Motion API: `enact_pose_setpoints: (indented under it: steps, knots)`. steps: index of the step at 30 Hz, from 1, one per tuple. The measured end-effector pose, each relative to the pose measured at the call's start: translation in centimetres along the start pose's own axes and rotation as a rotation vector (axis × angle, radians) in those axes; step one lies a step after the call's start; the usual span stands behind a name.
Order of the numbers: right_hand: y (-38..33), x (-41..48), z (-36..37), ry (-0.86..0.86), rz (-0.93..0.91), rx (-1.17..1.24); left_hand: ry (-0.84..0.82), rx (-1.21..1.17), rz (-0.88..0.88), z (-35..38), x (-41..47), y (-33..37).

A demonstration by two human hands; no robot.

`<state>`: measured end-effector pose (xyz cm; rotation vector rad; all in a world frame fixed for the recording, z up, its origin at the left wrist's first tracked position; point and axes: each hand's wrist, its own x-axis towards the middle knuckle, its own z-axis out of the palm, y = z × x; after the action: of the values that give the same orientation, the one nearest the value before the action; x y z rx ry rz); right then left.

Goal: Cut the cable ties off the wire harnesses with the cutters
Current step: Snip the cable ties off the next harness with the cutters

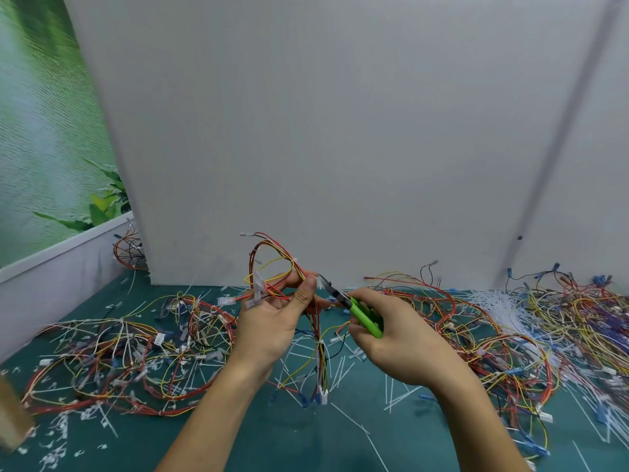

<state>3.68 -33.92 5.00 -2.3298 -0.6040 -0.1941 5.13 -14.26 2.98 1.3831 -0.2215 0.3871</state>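
Observation:
My left hand holds up a wire harness of red, yellow and orange wires, pinching the bundle between thumb and fingers. From my grip the wires loop upward and hang down to white connectors near the mat. My right hand grips the green-handled cutters. Their dark jaws point up-left and touch the bundle at a white cable tie right beside my left thumb.
A green mat covers the table, littered with cut white ties. A tangled pile of harnesses lies at the left, a larger pile at the right. A white board stands close behind. A brown object sits at the left edge.

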Motion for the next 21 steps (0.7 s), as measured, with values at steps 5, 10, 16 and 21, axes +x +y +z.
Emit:
enact_pose_setpoints:
  steps: [5, 10, 16, 21]
  knots:
    - [0.05, 0.06, 0.03, -0.009, 0.02, -0.015, 0.002, -0.033, -0.014, 0.15, -0.08, 0.09]
    - [0.3, 0.09, 0.17, -0.013, 0.026, -0.053, 0.028, -0.059, -0.023, -0.22, 0.2, -0.17]
    - [0.23, 0.11, 0.18, -0.015, -0.001, -0.036, 0.034, -0.066, -0.06, -0.29, 0.27, -0.19]
    - [0.3, 0.12, 0.34, -0.004, -0.008, -0.031, 0.009, -0.08, -0.092, 0.05, -0.01, 0.11]
